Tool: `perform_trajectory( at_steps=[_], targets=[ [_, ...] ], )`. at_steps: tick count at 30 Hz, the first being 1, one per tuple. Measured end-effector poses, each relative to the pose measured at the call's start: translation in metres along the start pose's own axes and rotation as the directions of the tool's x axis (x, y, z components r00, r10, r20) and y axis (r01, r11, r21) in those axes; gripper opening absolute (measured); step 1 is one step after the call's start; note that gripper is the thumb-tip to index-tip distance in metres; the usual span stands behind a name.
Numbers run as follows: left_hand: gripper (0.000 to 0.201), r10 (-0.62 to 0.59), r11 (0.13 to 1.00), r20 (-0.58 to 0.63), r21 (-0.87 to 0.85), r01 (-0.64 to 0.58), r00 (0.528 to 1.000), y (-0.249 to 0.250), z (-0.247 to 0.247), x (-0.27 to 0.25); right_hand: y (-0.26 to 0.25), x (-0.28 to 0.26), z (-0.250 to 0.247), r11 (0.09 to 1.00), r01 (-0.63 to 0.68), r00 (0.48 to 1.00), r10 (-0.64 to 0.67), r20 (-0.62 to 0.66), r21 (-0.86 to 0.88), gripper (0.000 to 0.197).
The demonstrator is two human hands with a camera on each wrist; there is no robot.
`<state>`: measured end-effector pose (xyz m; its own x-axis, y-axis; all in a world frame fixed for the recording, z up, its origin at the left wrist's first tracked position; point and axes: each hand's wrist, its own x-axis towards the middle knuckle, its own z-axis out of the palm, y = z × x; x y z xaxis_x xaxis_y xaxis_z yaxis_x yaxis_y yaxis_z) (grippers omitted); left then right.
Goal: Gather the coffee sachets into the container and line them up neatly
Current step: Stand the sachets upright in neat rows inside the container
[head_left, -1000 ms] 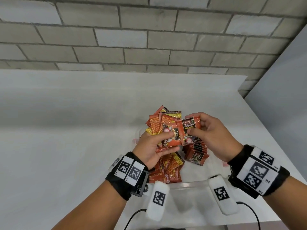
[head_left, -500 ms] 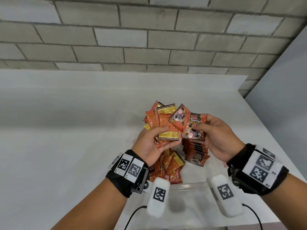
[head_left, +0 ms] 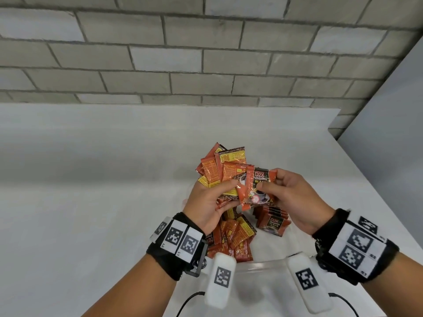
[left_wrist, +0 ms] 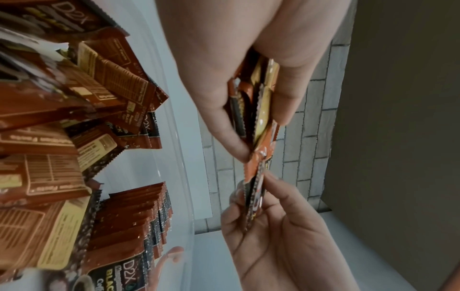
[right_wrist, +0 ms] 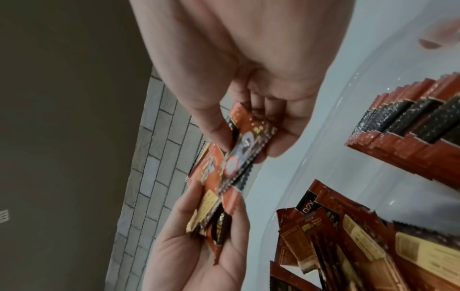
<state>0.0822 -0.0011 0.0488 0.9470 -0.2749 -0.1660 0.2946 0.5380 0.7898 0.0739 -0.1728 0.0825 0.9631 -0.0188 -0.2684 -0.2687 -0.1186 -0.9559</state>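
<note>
Two hands meet above a clear plastic container (head_left: 263, 266) on a white table (head_left: 80, 202). The left hand (head_left: 207, 205) grips a fanned bunch of orange sachets (head_left: 223, 170), thumb pressed across their fronts and fingers curled behind them. The right hand (head_left: 295, 202) pinches a single sachet (head_left: 259, 187) between thumb and curled fingers, its printed face with the black label toward the head camera; this sachet overlaps the right edge of the bunch, touching it. In the left wrist view the bunch is seen edge-on, clamped between thumb (left_wrist: 224, 126) and fingers.

Inside the container, a neat row of sachets (head_left: 273, 221) stands on the right side, fronts facing the person, each overlapping the next. Left of it lies a loose pile of sachets (head_left: 235, 239), tilted at mixed angles, below the left hand.
</note>
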Motion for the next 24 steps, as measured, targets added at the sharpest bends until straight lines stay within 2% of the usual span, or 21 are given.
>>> perform_trajectory(
  at_steps=[3, 5, 7, 10, 14, 18, 22, 24],
  targets=[
    [0.025, -0.046, 0.995, -0.009, -0.092, 0.045, 0.999, 0.000, -0.001, 0.000, 0.000, 0.001, -0.002, 0.986, -0.036, 0.999, 0.039, -0.018, 0.162, 0.014],
    [0.029, -0.050, 0.998, -0.004, -0.049, 0.049, 0.999, 0.000, -0.001, 0.000, 0.000, 0.000, -0.001, 0.975, -0.056, 0.998, 0.054, 0.014, 0.217, 0.017],
    [0.029, -0.040, 0.999, -0.005, 0.008, 0.040, 0.999, -0.001, 0.002, 0.000, 0.002, -0.001, 0.001, 0.979, -0.052, 0.998, 0.046, 0.032, 0.198, 0.018],
    [0.027, -0.030, 0.999, -0.012, 0.034, 0.030, 0.999, -0.001, 0.004, -0.002, 0.002, -0.004, 0.005, 0.991, -0.007, 1.000, 0.008, -0.006, 0.135, 0.017],
    [0.038, -0.090, 0.995, -0.022, -0.044, 0.089, 0.996, 0.001, 0.005, -0.002, 0.002, -0.003, 0.000, 0.993, 0.025, 0.999, -0.021, -0.030, 0.115, 0.016],
    [0.022, -0.115, 0.988, -0.066, -0.108, 0.108, 0.991, 0.001, 0.003, -0.001, 0.002, -0.005, -0.005, 0.991, 0.041, 0.999, -0.038, -0.030, 0.126, 0.017],
    [0.018, -0.093, 0.996, -0.052, -0.004, 0.092, 0.994, -0.001, 0.001, -0.001, 0.000, -0.001, -0.013, 0.979, 0.041, 0.998, -0.030, -0.058, 0.201, 0.019],
    [0.020, -0.090, 0.989, -0.033, 0.111, 0.093, 0.995, -0.002, 0.002, -0.003, -0.002, 0.000, -0.012, 0.987, 0.020, 1.000, -0.017, -0.019, 0.161, 0.019]
  ],
)
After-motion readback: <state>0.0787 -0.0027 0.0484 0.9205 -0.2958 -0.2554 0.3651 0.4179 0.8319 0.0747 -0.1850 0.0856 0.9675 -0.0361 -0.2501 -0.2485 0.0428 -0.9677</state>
